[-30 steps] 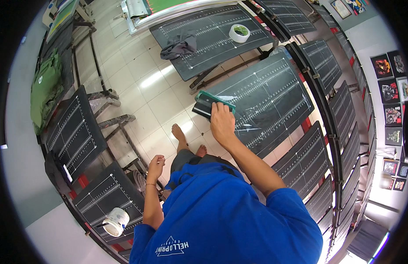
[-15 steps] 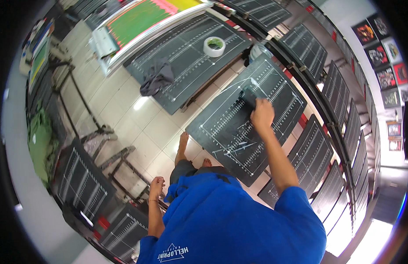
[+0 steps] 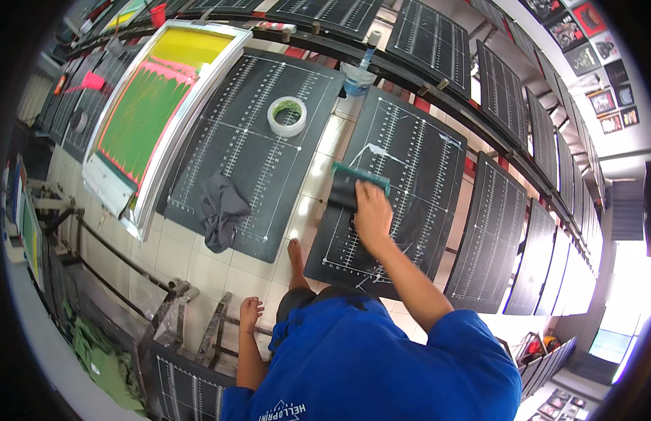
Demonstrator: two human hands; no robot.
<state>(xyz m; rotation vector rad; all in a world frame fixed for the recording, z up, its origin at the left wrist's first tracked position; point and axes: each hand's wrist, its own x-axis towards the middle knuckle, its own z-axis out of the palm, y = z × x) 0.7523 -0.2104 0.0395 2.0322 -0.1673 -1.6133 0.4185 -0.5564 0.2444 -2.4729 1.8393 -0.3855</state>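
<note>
My right hand [image 3: 373,216] grips a squeegee with a dark handle and a green blade [image 3: 360,175], its fingers closed over the handle. The squeegee is over the left part of a black print board [image 3: 427,200] marked with white ruled lines. A whitish smear [image 3: 378,151] lies on the board just beyond the blade. My left hand [image 3: 251,313] hangs low by my left side, holding nothing, its fingers loosely bent and apart.
On the neighbouring board to the left lie a tape roll [image 3: 287,116] and a crumpled dark cloth [image 3: 223,210]. A framed screen [image 3: 153,105] with green, pink and yellow ink stands beyond them. A tub [image 3: 357,78] sits between boards; more boards [image 3: 487,231] line the right.
My view has turned, so the boards appear shifted. My right hand with the squeegee has moved toward the board's left side, and the blade now shows more plainly. My left hand still hangs low.
</note>
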